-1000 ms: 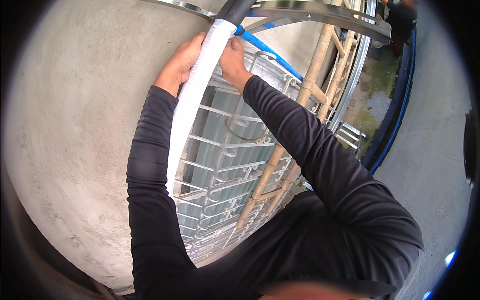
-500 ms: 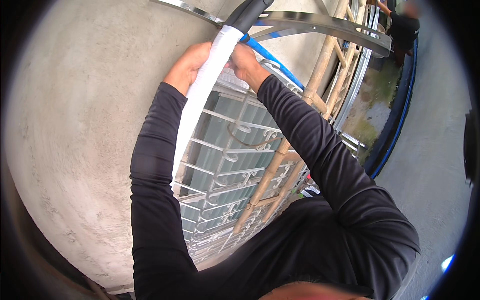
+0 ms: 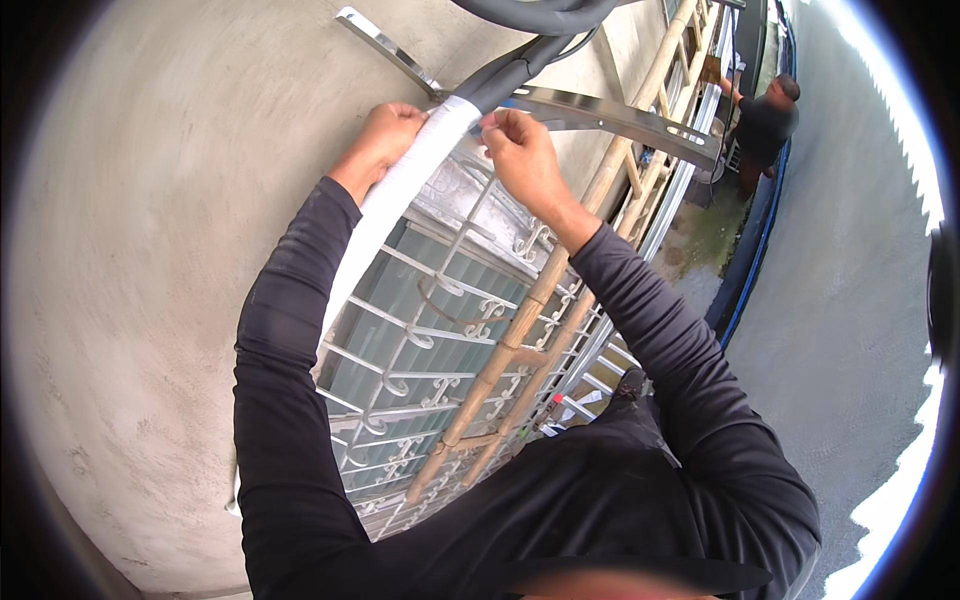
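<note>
A pipe bundle wrapped in white tape point(image 3: 395, 192) runs up along the wall, its upper part continuing as bare black foam-covered pipes point(image 3: 515, 75). My left hand point(image 3: 392, 138) is closed against the left side of the wrapped bundle near the top of the white, its fingertips partly hidden by it. Just right of the bundle, my right hand point(image 3: 525, 160) is held in a pinch, thumb and fingertips together. Whatever lies between those fingers is too small to make out. Both black-sleeved arms are raised.
A metal bracket point(image 3: 620, 118) juts out beside the pipes. Below are a barred window point(image 3: 410, 300) and a bamboo ladder point(image 3: 540, 300). The plastered wall point(image 3: 180, 220) stands at left, a grey wall point(image 3: 830, 250) at right. Another person point(image 3: 765, 125) stands down in the alley.
My right hand has come away from behind the wrapped bundle and moved right, in a pinch. My left hand stays at the bundle. The view has shifted, showing more of the black pipes.
</note>
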Tool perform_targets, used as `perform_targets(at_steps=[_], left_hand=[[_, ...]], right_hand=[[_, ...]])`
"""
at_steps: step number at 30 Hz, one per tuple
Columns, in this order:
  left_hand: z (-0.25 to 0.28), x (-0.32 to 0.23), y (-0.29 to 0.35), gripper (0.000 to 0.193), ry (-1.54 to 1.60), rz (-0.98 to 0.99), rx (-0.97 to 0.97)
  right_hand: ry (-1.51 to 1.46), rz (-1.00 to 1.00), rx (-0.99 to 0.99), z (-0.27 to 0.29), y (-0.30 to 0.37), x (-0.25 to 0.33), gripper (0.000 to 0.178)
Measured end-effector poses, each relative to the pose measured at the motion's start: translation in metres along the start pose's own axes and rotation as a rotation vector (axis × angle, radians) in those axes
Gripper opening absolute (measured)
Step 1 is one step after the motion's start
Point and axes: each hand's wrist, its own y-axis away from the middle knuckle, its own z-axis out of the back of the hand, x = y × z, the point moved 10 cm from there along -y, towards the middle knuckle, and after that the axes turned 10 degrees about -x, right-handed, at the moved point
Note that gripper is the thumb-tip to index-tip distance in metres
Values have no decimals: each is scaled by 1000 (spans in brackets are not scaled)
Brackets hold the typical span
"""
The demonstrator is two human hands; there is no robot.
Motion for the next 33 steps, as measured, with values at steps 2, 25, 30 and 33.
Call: perform_targets(at_steps=[2, 25, 30, 33], left_hand=[[6, -12, 3, 24, 43, -70, -57], [-16, -46, 112, 61, -694, -505, -435], [-17, -79, 132, 43, -616, -832, -612], [-49, -76, 177, 22, -253, -1037, -620]], right_hand=[[171, 262, 24, 5, -7, 37, 23], [894, 1230, 982, -86, -32, 111, 20], [936, 1224, 1091, -74, -23, 111, 20], [899, 1202, 1113, -65, -17, 113, 24]])
